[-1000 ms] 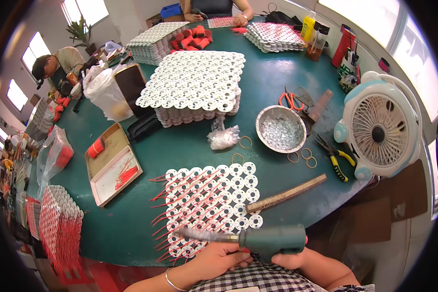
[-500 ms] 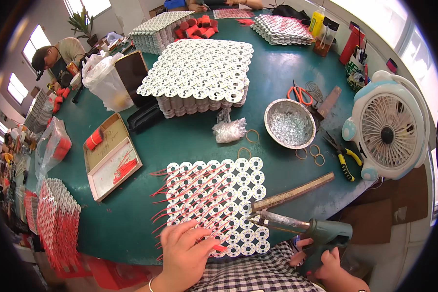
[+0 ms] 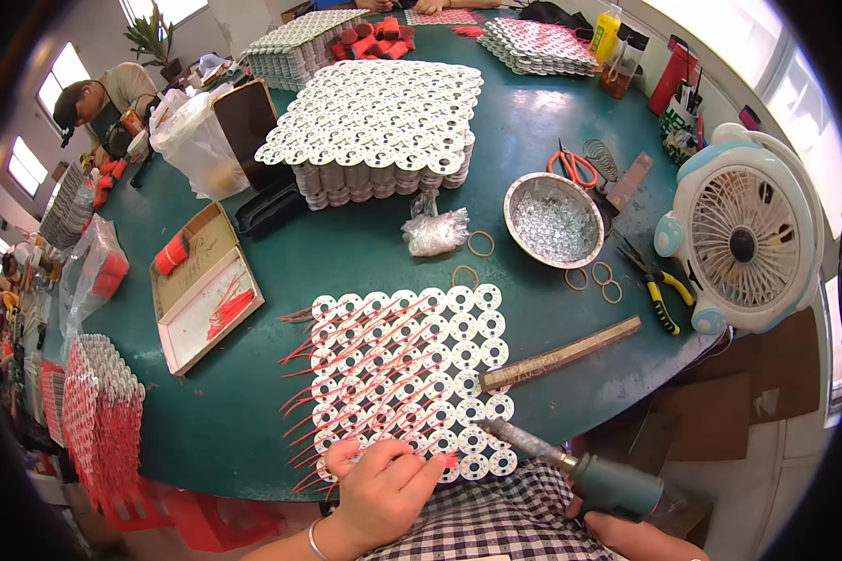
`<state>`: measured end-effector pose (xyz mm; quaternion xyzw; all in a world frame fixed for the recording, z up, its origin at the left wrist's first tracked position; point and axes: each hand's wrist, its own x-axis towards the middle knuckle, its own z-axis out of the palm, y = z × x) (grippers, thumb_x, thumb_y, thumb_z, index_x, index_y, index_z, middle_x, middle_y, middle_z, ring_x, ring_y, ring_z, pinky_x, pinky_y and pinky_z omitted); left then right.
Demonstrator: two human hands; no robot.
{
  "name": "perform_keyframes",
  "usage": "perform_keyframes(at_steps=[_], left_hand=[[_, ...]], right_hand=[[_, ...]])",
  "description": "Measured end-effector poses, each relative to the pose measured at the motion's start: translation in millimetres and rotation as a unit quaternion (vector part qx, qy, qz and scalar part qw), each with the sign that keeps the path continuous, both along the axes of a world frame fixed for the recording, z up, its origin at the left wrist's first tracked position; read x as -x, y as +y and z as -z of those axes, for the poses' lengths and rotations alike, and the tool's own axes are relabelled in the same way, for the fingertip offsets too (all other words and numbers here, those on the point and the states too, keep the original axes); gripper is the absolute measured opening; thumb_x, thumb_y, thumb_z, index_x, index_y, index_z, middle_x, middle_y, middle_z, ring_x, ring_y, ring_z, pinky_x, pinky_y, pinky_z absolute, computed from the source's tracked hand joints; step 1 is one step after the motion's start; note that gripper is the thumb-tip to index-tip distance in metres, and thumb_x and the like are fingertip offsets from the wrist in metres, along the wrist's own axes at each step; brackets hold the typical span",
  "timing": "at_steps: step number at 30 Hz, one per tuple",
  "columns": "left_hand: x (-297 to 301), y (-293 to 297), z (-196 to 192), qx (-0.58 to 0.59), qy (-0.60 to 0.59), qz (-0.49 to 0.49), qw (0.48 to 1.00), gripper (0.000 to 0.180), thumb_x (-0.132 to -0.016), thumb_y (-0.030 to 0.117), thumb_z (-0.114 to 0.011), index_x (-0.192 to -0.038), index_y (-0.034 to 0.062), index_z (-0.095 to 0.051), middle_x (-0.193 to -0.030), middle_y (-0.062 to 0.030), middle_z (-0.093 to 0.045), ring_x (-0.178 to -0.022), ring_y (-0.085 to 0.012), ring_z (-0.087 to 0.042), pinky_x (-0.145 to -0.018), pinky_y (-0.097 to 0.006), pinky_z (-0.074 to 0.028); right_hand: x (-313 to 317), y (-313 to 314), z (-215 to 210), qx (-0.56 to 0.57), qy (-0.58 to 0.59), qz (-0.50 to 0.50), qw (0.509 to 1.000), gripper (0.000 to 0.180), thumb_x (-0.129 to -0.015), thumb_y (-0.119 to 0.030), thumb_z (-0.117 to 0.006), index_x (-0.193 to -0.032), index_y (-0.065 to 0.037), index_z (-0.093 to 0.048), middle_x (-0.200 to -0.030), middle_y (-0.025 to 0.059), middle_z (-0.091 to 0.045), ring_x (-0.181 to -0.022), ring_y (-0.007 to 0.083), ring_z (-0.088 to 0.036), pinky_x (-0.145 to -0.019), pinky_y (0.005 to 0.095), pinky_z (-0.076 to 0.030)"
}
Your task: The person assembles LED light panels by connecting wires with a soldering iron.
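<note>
A panel of round white circuit boards (image 3: 463,326) lies on the green table before me, with thin red wires (image 3: 295,431) slanting across many discs and sticking out past its left edge. Over the panel's near edge, my left hand (image 3: 384,486) has its fingers closed on a small bunch of red wires (image 3: 449,460). My right hand (image 3: 613,528) grips the handle of a dark green soldering gun (image 3: 617,486). The gun's tip points up and left, close to the discs at the panel's right edge; whether it touches cannot be made out.
A wooden strip (image 3: 561,353) rests partly over the panel's right side. Beyond stand a metal bowl (image 3: 515,234), pliers (image 3: 662,290), a fan (image 3: 744,243) and a tall stack of panels (image 3: 374,117). A cardboard box (image 3: 164,309) with red wires sits left. Other people work farther off.
My left hand has shifted right along the panel's near edge with the red wires. The soldering gun has dropped lower, its tip now angled up-left. The whole view has shifted slightly.
</note>
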<state>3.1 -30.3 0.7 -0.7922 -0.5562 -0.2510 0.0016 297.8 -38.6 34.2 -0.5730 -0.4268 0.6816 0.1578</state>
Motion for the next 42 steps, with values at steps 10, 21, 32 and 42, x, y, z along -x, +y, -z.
perform_keyframes(at_steps=[10, 21, 32, 42], left_hand=[[0.2, -5.5, 6.5, 0.011, -0.021, -0.008, 1.0, 0.01, -0.068, 0.017, -0.064, -0.078, 0.018, -0.064, -0.068, 0.0067, -0.049, -0.077, -0.0079, -0.053, -0.082, -0.041, -0.022], [-0.4, -5.7, 5.7, 0.026, -0.033, -0.015, 0.999, 0.009, -0.067, 0.018, -0.067, -0.076, 0.0176, -0.064, -0.069, 0.0055, -0.051, -0.08, -0.009, -0.054, -0.083, -0.042, -0.023], [0.8, -5.8, 5.0, 0.036, -0.031, -0.009, 0.999, 0.009, -0.067, 0.017, -0.066, -0.076, 0.0164, -0.063, -0.069, 0.0044, -0.05, -0.081, -0.0096, -0.054, -0.083, -0.041, -0.023], [3.7, -5.4, 4.4, 0.033, -0.014, 0.001, 0.999, 0.012, -0.067, 0.016, -0.066, -0.078, 0.0145, -0.063, -0.069, 0.0039, -0.051, -0.082, -0.0111, -0.054, -0.083, -0.039, -0.026]], right_hand=[[-9.9, -16.2, 52.9, -0.32, -0.003, -0.099, 0.942, 0.04, -0.078, -0.021, -0.064, -0.111, -0.004, -0.051, -0.098, 0.0132, -0.058, -0.084, 0.0192, -0.056, -0.075, 0.0323, -0.046], [-6.6, -12.8, 40.2, -0.393, -0.14, -0.161, 0.895, 0.027, -0.063, -0.009, -0.066, -0.089, -0.005, -0.059, -0.082, 0.0063, -0.061, -0.072, 0.0227, -0.058, -0.073, 0.0342, -0.045], [-4.7, -2.5, 34.9, -0.396, -0.088, -0.171, 0.898, 0.025, -0.062, -0.006, -0.065, -0.086, -0.005, -0.061, -0.076, 0.0066, -0.062, -0.067, 0.022, -0.058, -0.07, 0.0316, -0.045], [-1.4, -11.1, 17.8, -0.093, -0.028, -0.004, 0.995, 0.034, -0.074, -0.016, -0.053, -0.105, -0.003, -0.055, -0.079, 0.0063, -0.059, -0.069, 0.0135, -0.055, -0.064, 0.0267, -0.043]])
